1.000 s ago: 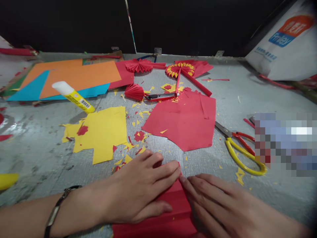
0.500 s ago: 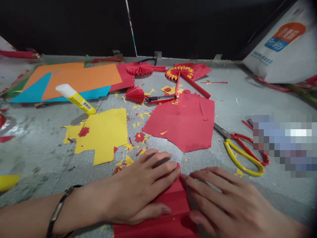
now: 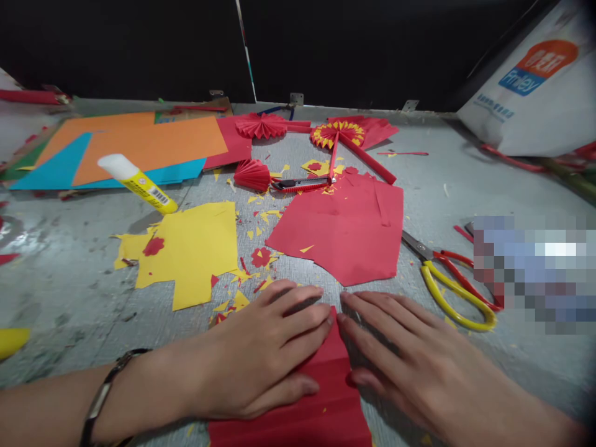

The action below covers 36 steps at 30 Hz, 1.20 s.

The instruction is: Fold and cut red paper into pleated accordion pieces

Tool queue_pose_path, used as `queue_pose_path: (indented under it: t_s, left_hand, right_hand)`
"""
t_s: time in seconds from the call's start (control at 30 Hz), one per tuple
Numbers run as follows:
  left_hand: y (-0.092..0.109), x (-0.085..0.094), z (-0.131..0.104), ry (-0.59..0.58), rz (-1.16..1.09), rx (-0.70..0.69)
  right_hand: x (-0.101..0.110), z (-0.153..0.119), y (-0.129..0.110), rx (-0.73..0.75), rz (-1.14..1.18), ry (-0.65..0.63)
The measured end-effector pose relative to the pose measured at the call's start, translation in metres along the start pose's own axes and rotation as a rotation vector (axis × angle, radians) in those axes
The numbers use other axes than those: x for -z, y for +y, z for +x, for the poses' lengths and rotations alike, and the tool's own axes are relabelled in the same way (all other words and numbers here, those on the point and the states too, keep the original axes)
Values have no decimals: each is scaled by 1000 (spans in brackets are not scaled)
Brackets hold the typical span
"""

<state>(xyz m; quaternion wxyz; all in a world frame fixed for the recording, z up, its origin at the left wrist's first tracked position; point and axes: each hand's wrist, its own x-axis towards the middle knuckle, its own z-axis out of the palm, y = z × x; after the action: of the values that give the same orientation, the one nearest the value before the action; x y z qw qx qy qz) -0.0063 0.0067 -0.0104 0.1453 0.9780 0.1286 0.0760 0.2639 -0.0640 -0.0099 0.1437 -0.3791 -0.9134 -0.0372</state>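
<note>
A red sheet of paper point(image 3: 321, 397) with parallel creases lies at the bottom centre, close to me. My left hand point(image 3: 270, 354) rests palm down over its left part, fingers stretched toward the far right corner, thumb lying on the paper. Along the sheet's right edge lies my right hand point(image 3: 410, 354), fingers extended and flat, its fingertips close to those of the left. Part of the sheet is hidden under the left hand. Just beyond the hands are a larger cut red sheet point(image 3: 349, 236) and a yellow sheet point(image 3: 200, 248) with notched edges.
Scissors point(image 3: 451, 285) lie at right beside a blurred-out patch. A glue stick point(image 3: 139, 184) leans at left near orange paper point(image 3: 153, 146). A utility knife point(image 3: 302, 184), pleated red fans point(image 3: 261, 126) and a yellow-edged rosette point(image 3: 338, 133) sit farther back. A white bag point(image 3: 526, 105) stands back right.
My right hand has shifted slightly forward along the red sheet's right edge, baring more of that edge. My left hand stays nearly in place. The view has moved a little.
</note>
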Motion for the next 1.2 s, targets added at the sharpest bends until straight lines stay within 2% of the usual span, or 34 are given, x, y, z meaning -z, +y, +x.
queue_pose_path:
  t_s: [0.13,0.27,0.43,0.57,0.63,0.73,0.83,0.9,1.07,1.2]
  left_hand:
    - [1,2,-1,-17,-4,10]
    - [1,4,0,-21,-24,7]
    - [-2,9,0,19,-148,11]
    - [-5,16,-8,58,-262,81]
    - [-5,19,-11,72,-298,127]
    - [-7,18,-9,174,-395,226]
    - [-11,11,-2,394,-466,348]
    - [-12,5,2,432,-456,332]
    - [-8,2,3,348,-288,187]
    - [-5,1,1,316,-171,112]
  right_hand:
    - [2,0,-1,17,9,2]
    - [7,2,-2,24,7,61]
    - [8,2,4,40,14,71]
    - [2,2,4,94,96,38]
    - [-1,1,0,76,125,30]
    - [-1,2,-4,18,123,64]
    - [5,3,0,8,89,105]
    - [9,4,6,18,54,96]
    - [12,5,16,41,19,89]
    - [11,5,13,151,23,103]
